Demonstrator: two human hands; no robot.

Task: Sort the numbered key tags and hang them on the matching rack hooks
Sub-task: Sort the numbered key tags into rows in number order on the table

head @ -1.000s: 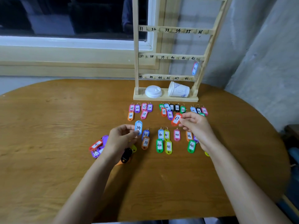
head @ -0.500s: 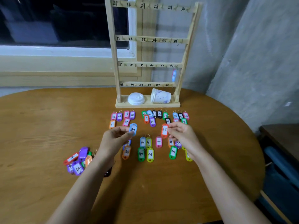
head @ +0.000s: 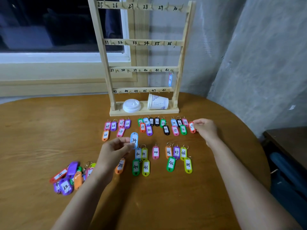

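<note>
- Key tags (head: 155, 152) lie face up in numbered rows on the bench (head: 33, 130) before the wooden rack (head: 144, 43); a loose heap (head: 68, 176) sits at the left.
- Our left hand (head: 114, 151) has its grip clamped on the blue tag 34 (head: 134, 139), held up near the rows.
- Our right hand (head: 206, 128) pinches the red tag 37 (head: 191, 127) at the far row's right end (whether it touches the bench, we cannot tell).
- One blue tag (head: 170, 80) hangs under hook 42.
- A paper cup (head: 157, 102) on its side and a white lid (head: 131, 105) rest on the rack's base.
</note>
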